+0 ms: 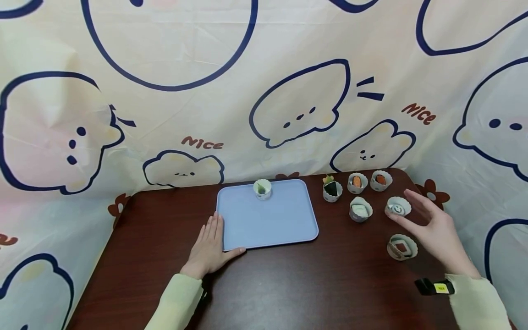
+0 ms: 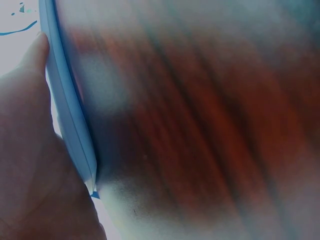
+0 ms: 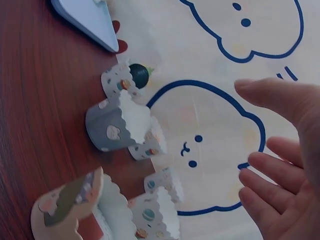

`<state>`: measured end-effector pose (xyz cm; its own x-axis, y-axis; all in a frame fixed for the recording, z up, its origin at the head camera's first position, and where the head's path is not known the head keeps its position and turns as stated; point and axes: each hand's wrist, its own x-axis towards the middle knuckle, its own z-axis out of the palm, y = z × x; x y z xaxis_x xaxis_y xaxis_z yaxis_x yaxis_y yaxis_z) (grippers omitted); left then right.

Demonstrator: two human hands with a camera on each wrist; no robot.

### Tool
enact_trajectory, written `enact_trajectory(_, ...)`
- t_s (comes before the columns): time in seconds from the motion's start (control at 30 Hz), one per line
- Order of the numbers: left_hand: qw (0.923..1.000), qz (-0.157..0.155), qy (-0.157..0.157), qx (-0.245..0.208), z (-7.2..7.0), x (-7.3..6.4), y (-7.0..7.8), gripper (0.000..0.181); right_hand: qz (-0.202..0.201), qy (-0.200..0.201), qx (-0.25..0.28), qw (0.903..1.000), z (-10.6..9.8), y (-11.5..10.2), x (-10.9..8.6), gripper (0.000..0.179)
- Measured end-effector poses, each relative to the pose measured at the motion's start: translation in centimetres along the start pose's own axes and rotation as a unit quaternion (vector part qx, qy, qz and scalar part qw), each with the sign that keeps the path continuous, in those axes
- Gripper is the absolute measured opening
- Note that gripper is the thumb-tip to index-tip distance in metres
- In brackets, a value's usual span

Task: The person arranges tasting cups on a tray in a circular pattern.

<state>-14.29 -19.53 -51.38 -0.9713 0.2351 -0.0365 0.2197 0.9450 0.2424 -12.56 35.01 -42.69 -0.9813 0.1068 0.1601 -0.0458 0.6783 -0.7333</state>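
My left hand (image 1: 209,245) lies with straight fingers along the left edge of the blue tray (image 1: 268,224), its thumb at the near edge. The tray's rim (image 2: 70,110) runs beside that hand in the left wrist view. Toward the far side of the tray stands a paper cup with something green (image 1: 262,189). My right hand (image 1: 439,238) hovers over a scalloped paper cup with a smiling face inside (image 1: 398,207), thumb and forefinger spread to either side of it. From the right wrist, the fingers (image 3: 267,167) appear apart from the cups and hold nothing.
Right of the tray stand more paper cups: one with a dark green piece (image 1: 331,190), two with orange pieces (image 1: 356,182), one with a white piece (image 1: 360,210), and one with a red-and-white piece (image 1: 402,247). Behind the brown table (image 1: 288,288) hangs a cartoon-printed cloth (image 1: 231,114).
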Motion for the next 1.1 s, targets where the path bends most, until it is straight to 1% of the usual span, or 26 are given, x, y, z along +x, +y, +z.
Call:
enact_trajectory(0.13, 0.9999, 0.0, 0.006, -0.01, 0.2, 0.0, -0.1, 0.122, 0.005, -0.008, -0.006, 0.9999, -0.5, 0.4, -0.1, 0.081)
enact_trajectory(0.23, 1.0, -0.003, 0.003, -0.005, -0.2, -0.1, 0.1, 0.123, 0.009, -0.016, -0.015, 0.9997, -0.7, 0.5, -0.3, 0.08)
enact_trajectory(0.33, 1.0, -0.005, -0.001, -0.002, -0.3, 0.0, 0.2, 0.122, 0.012, -0.028, -0.02, 0.9993, -0.9, 0.6, -0.5, 0.083)
enact_trajectory(0.53, 0.9999, -0.007, -0.01, 0.0, -0.2, 0.1, 0.2, 0.122, 0.023, -0.053, -0.011, 0.9983, -1.2, 1.2, -1.0, 0.091)
enact_trajectory(0.7, 1.0, -0.004, 0.001, 0.001, 0.4, 0.2, -0.3, 0.124, 0.035, -0.07, -0.029, 0.9965, -1.1, 2.0, -1.4, 0.095)
enact_trajectory(0.83, 0.9999, 0.0, 0.006, 0.009, 1.1, 0.3, -0.8, 0.127, 0.046, -0.094, -0.033, 0.994, -1.0, 2.4, -1.6, 0.095)
enact_trajectory(0.87, 1.0, 0.002, 0.009, 0.002, 1.1, 0.3, -0.8, 0.128, 0.047, -0.1, -0.035, 0.9933, -1.0, 2.5, -1.7, 0.095)
enact_trajectory(1.03, 0.9998, 0.007, 0.015, -0.007, 1.3, 0.4, -0.9, 0.128, 0.037, -0.112, -0.042, 0.9921, -0.8, 3.2, -2.0, 0.096)
enact_trajectory(1.1, 0.9999, 0.005, 0.013, -0.001, 1.4, 0.4, -0.9, 0.128, 0.032, -0.112, -0.039, 0.9925, -0.7, 3.5, -2.2, 0.096)
